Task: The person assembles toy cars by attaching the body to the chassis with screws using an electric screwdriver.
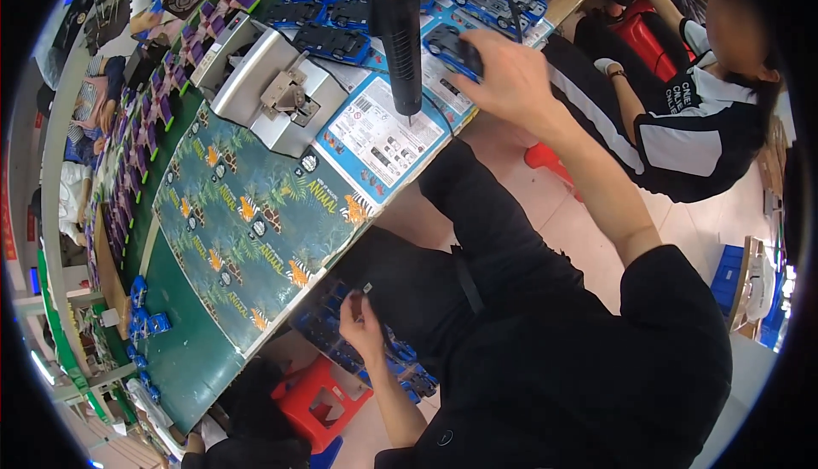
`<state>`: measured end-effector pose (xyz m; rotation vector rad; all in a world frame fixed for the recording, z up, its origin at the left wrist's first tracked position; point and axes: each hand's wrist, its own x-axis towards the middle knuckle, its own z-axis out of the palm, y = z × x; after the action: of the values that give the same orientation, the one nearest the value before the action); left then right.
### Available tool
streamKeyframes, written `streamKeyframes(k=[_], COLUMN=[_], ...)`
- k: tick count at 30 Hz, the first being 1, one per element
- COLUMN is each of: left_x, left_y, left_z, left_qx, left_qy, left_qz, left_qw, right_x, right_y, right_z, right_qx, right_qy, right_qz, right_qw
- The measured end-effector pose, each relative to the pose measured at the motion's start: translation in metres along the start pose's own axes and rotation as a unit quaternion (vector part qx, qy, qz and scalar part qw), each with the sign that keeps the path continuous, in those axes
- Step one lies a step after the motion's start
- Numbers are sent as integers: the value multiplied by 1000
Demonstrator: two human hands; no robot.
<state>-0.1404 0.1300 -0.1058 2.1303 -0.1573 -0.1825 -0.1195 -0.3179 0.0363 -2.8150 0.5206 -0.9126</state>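
Observation:
My right hand is over the table's far right part, thumb and fingers closed around a blue-and-black toy car. Just left of that car, a black electric screwdriver hangs upright, its thin bit pointing down over a printed card sheet. Down beside my lap, below the table edge, my left hand has its fingers curled together. A small dark thing shows at its fingertips, too unclear to name. Several blue toy cars lie under and around this hand.
A metal fixture stands left of the screwdriver. Rows of upturned toy cars fill the table's far end. An animal-print sheet covers the near table. A red stool is below. A co-worker sits at right.

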Motion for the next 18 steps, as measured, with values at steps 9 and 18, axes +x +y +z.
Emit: streamKeyframes(k=[9, 18], left_x=[25, 80], left_y=[214, 201], left_z=[72, 53], left_qx=[-409, -510], left_qy=[-206, -141], left_qz=[91, 9], left_qw=[884, 848], right_x=[-86, -81], right_y=[-72, -134], right_z=[-68, -28], right_qx=[247, 414], right_qy=[26, -46], right_qz=[3, -45], right_qw=[969, 908])
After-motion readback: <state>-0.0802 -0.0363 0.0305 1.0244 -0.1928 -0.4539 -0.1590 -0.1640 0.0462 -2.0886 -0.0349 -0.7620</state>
